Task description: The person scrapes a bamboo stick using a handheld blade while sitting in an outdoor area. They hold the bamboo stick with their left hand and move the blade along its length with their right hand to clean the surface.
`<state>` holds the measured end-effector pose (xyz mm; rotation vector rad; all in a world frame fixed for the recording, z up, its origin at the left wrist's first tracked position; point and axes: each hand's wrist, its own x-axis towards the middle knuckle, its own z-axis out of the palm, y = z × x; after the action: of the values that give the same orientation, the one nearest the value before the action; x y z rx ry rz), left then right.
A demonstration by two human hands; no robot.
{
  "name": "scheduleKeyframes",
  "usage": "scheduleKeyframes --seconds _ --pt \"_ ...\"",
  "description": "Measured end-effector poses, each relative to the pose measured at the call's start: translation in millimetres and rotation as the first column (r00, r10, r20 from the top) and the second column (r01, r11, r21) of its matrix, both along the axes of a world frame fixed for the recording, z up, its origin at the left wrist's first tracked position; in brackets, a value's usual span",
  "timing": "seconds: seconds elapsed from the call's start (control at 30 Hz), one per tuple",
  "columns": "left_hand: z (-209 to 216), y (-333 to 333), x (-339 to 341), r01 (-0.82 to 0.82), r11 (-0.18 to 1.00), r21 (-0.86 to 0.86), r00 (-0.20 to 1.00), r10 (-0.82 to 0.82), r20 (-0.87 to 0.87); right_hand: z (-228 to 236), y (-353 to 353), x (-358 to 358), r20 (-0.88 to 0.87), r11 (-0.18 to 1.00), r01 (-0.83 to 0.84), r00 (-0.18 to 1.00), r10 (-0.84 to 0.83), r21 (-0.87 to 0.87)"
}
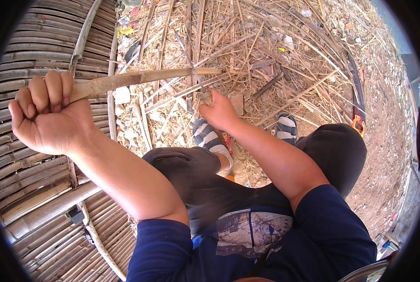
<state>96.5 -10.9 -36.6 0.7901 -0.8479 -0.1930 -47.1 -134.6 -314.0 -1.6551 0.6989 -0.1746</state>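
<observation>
My left hand [52, 113] is raised at the left, its fingers wrapped round one end of a long split bamboo strip [130, 80]. The strip runs rightward, its far end just above and beyond my right hand [219, 111]. That hand is closed on the handle of a knife [185, 50], whose narrow blade points up and to the left. The blade crosses the strip near its right end; whether it cuts into it or only lies against it, I cannot tell.
Slatted bamboo [36, 47] fills the left side. Bamboo pieces, shavings and litter cover the ground ahead. A handsaw with an orange handle [358, 124] lies at the right. Below my hands are my sandalled feet [286, 127].
</observation>
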Motion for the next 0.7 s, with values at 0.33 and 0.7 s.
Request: scheduleKeyframes --seconds 0.33,0.7 --pt "2 3 1 -0.104 0.995 0.004 0.994 0.104 -0.014 35 8 4 0.204 0.982 -0.150 0.964 0.170 -0.112" --pt "2 1 -3 -0.102 0.995 -0.001 0.994 0.102 -0.023 8 -4 -2 0.126 0.995 -0.084 0.988 0.089 -0.049"
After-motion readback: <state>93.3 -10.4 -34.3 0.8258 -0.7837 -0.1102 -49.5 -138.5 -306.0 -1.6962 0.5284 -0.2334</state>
